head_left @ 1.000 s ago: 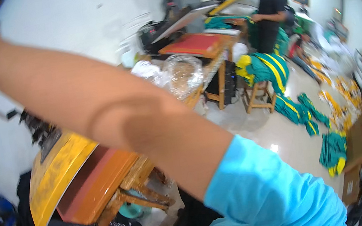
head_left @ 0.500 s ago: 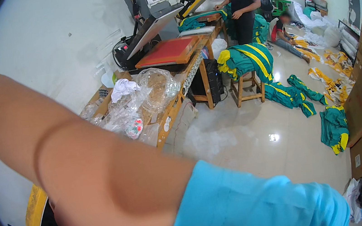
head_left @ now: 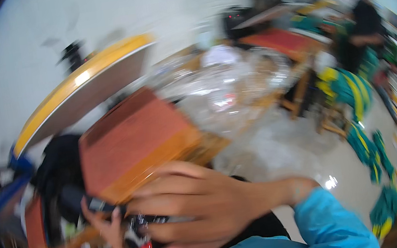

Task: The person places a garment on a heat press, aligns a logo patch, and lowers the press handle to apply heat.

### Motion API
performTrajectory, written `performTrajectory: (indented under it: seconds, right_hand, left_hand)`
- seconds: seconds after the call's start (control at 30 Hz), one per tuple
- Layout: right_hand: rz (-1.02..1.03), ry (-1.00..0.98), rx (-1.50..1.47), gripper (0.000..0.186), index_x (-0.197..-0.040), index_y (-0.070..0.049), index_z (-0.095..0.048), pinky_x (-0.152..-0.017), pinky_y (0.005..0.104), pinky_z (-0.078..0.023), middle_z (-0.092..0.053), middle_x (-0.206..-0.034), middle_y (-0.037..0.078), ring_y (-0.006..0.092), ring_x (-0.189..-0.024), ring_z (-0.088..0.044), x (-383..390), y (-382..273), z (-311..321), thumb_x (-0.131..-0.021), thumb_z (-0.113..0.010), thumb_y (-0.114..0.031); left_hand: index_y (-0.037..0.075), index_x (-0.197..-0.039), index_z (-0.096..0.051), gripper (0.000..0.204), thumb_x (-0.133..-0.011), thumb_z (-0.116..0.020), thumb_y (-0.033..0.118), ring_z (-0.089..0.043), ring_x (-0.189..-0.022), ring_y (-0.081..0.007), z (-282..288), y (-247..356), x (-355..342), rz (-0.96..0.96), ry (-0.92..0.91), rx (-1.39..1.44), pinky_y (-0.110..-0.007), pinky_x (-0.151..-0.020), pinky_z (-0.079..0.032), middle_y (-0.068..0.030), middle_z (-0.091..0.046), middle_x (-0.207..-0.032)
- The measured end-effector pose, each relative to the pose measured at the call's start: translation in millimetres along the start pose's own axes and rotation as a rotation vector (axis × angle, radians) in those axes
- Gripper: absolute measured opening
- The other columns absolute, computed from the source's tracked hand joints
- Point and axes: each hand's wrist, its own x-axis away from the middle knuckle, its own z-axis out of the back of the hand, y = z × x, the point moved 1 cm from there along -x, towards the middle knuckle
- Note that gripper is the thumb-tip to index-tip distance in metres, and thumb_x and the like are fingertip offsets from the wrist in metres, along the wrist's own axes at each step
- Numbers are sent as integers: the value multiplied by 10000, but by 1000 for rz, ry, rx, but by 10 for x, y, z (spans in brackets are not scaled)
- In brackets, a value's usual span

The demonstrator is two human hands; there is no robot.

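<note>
Near the lower middle is my right hand (head_left: 199, 206), coming from a light blue sleeve (head_left: 331, 219). Its fingers are stretched out with gaps between them, and no held thing shows. To its left, my left hand (head_left: 109, 226) has its fingers and thumb around a dark oblong device (head_left: 100, 205) with a small label; motion blur hides its exact kind. A black strap-like piece with pale marks (head_left: 153, 219) shows between the right fingers. Just beyond both hands lies the reddish pad (head_left: 127, 136) of a heat press, its yellow-edged upper plate (head_left: 88, 83) tilted up.
Clear plastic wrap (head_left: 224, 90) covers the bench beyond the pad. A second red press pad (head_left: 280, 43) stands farther back. At right are a stool with green and yellow garments (head_left: 349, 91), more garments on the floor (head_left: 385, 209), and a person in black (head_left: 368, 21).
The view has swung left and down, bringing the near heat press into sight. My right arm, stretched across the picture before, has drawn back, and its hand is now beside my left hand.
</note>
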Motion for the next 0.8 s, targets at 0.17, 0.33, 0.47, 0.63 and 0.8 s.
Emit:
performTrajectory:
  seconds: [0.17,0.33,0.47,0.63,0.8]
  right_hand:
    - [-516,-335,-71,456,-1191,-90,-720,-1009,504,-536,-675,-1340,134,374,-1215,-653,1113,-83,-304,-819,-938,-239]
    - [-596,-392,-126,466,-1215,-67,-710,-998,488,-538,-666,-1328,134,374,-1179,-651,1263,22,-425,-822,-924,-196]
    - [-526,-371,-132,504,-1260,-43,-701,-1023,494,-529,-659,-1336,167,399,-1193,-642,966,160,-528,-825,-915,-181]
    - [-470,-461,-126,660,-1445,-12,-606,-1115,527,-471,-591,-1450,233,451,-1310,-580,568,175,-825,-891,-859,-266]
    - [-295,-486,-102,872,-1606,64,-390,-1225,584,-339,-454,-1620,287,485,-1480,-451,21,238,-1234,-974,-756,-413]
  left_hand:
    - [16,-1655,-300,1171,-731,-951,318,-483,-1438,-323,-211,342,-74,-1,-31,54,-432,-1240,-350,-207,-474,-1556]
    - [8,-1674,-207,1219,-738,-940,281,-488,-1467,-355,-162,340,-10,92,-23,172,-430,-1257,-330,-270,-492,-1547]
    - [1,-1678,-188,1257,-725,-958,282,-458,-1499,-362,-109,265,-22,75,-10,120,-433,-1270,-310,-285,-476,-1564]
    - [-29,-1679,-176,1291,-717,-978,286,-432,-1532,-368,-128,368,-66,70,-32,84,-433,-1281,-305,-309,-459,-1587]
    - [-40,-1682,-193,1290,-722,-987,294,-464,-1515,-356,-53,394,-42,31,-49,63,-435,-1269,-342,-302,-482,-1582]
